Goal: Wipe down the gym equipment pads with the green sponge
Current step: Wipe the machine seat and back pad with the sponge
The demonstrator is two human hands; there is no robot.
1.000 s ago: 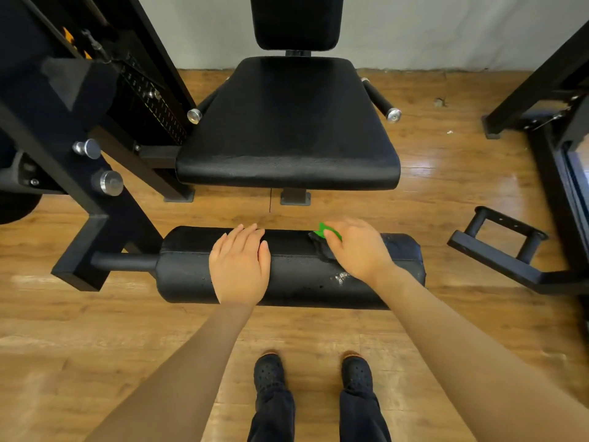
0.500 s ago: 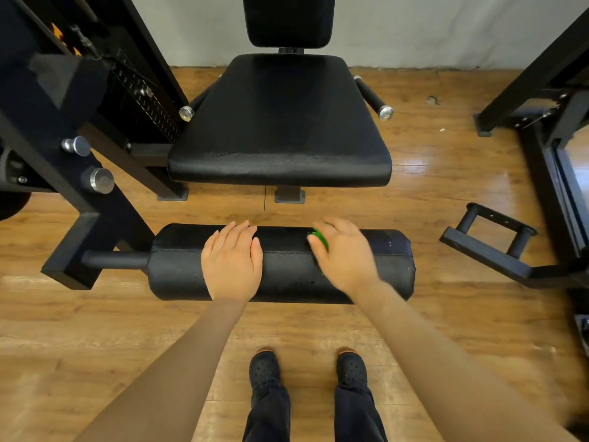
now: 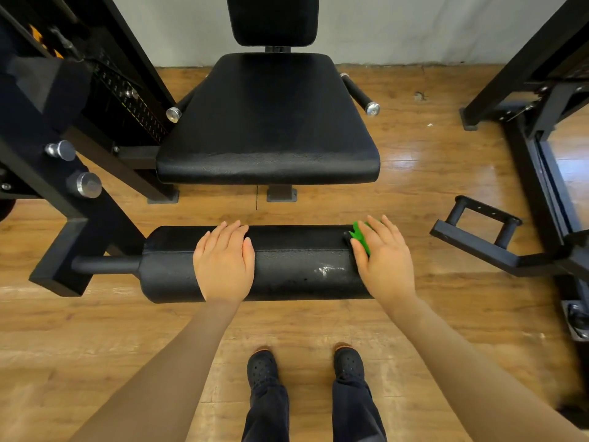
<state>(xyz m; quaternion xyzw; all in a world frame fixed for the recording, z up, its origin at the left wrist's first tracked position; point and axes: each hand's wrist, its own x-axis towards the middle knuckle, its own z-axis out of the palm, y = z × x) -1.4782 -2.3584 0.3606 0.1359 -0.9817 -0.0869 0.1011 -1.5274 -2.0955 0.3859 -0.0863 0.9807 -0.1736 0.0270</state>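
A: Where are the hands?

B: Right of centre in the frame, the right hand (image 3: 384, 261) lies on the right end of a black roller pad (image 3: 296, 263), fingers nearly straight, pressing one green sponge (image 3: 360, 235) against it. The sponge sits under the fingers; only its edge shows at the hand's upper left, between thumb and forefinger. Whether the fingers curl round it I cannot tell.

A: And the other hand?

B: The left hand (image 3: 224, 261) rests flat on the pad's middle left, fingers straight, holding nothing. A pale scuffed patch (image 3: 328, 270) lies between the two hands.

A: What surrounds them?

B: One roller pad, one black seat (image 3: 267, 122) above it at frame centre, one backrest (image 3: 272, 19) at top centre. Two dark shoes (image 3: 261, 368) stand on the wooden floor (image 3: 430, 173) at bottom centre.
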